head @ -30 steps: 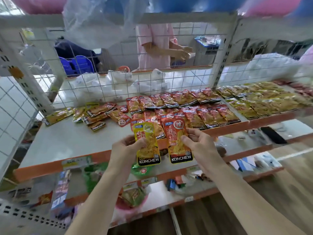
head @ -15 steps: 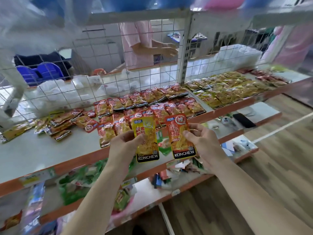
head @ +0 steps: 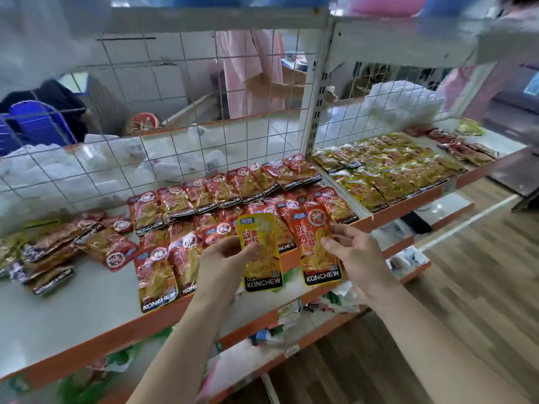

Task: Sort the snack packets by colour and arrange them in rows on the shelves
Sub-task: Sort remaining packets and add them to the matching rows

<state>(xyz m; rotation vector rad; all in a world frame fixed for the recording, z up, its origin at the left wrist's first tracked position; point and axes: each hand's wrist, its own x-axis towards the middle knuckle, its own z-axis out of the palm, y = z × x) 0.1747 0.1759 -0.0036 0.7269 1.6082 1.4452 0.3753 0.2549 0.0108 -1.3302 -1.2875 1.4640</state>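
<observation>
My left hand (head: 224, 259) grips a yellow KONCHEW packet (head: 262, 255) upright above the shelf's front edge. My right hand (head: 354, 255) pinches a red KONCHEW packet (head: 318, 243) beside it. Behind them, red packets (head: 233, 191) lie in rows on the white shelf (head: 67, 301). Yellow packets (head: 388, 170) fill rows on the adjoining shelf to the right. An unsorted heap of mixed packets (head: 58, 246) lies at the left.
A wire mesh panel (head: 163, 112) backs the shelf, with a white upright post (head: 319, 91) between the two bays. Lower shelves (head: 291, 325) hold loose wrappers and green bags. A person in pink (head: 250, 74) stands behind the mesh. Wooden floor lies at the right.
The view has swung right, so the shelf and packets have slid left in the picture. Both hands still hold their packets side by side, a little further right along the shelf.
</observation>
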